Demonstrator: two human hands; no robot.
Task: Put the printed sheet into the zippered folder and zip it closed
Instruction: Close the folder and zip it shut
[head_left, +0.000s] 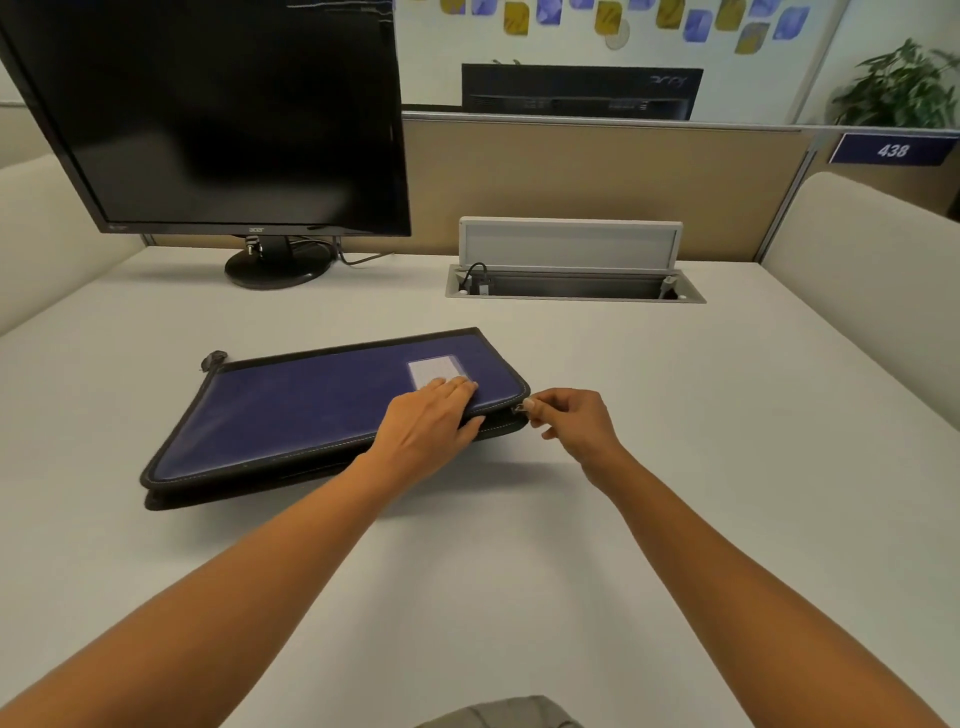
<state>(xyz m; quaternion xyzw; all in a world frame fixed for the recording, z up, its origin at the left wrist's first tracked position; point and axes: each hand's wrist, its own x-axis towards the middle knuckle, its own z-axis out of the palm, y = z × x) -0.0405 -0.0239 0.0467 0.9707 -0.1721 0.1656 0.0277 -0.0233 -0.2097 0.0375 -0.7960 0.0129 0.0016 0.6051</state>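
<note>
A blue zippered folder (291, 410) with black edging lies flat on the white desk, its cover down. A small clear label pocket (435, 370) sits near its right end. My left hand (428, 423) rests palm-down on the folder's right part, fingers spread flat, thumb over the near edge. At the folder's right near corner, my right hand (569, 418) pinches the zipper pull (521, 409) between thumb and forefinger. A black tab (214, 359) sticks out at the far left corner. The printed sheet is not visible.
A black monitor (223, 119) on a round stand fills the back left. An open cable hatch (571, 283) with a raised lid sits in the desk behind the folder. Beige partition walls enclose the desk at the back and both sides.
</note>
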